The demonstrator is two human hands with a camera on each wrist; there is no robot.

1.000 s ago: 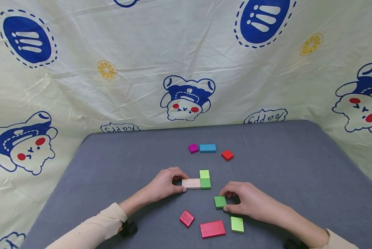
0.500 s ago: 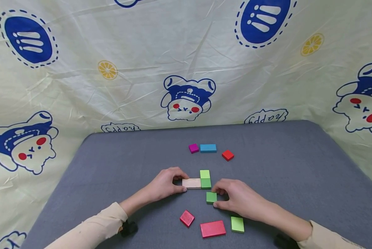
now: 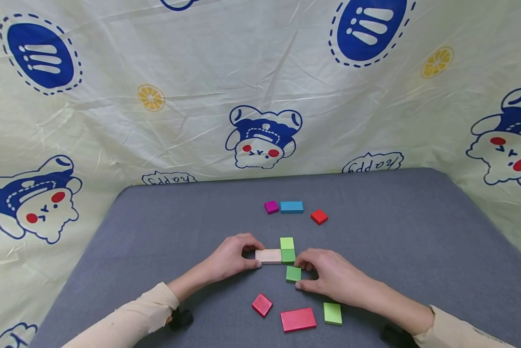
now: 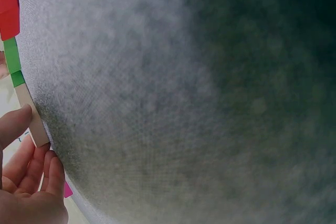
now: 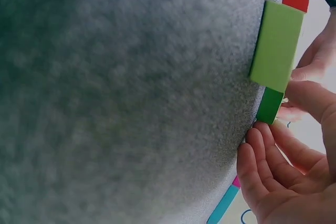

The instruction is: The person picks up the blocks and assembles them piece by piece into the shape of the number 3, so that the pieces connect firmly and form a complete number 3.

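In the head view, my left hand pinches the left end of a pale wooden block, thumb at its near side and fingers at its far side. A green block sits against that block's right end, with a lime green block directly behind it. My right hand pinches a second green block at its right side, just in front of the first green one. The right wrist view shows fingertips at one end of this green block, partly hidden behind a lime block.
Nearer me lie a tilted red block, a longer red block and another lime block. Farther back are a magenta block, a blue block and a red block. A grey cloth covers the table.
My right hand has slid the green block left and slightly away from me, up close to the joined blocks. My left hand keeps its place on the pale block.
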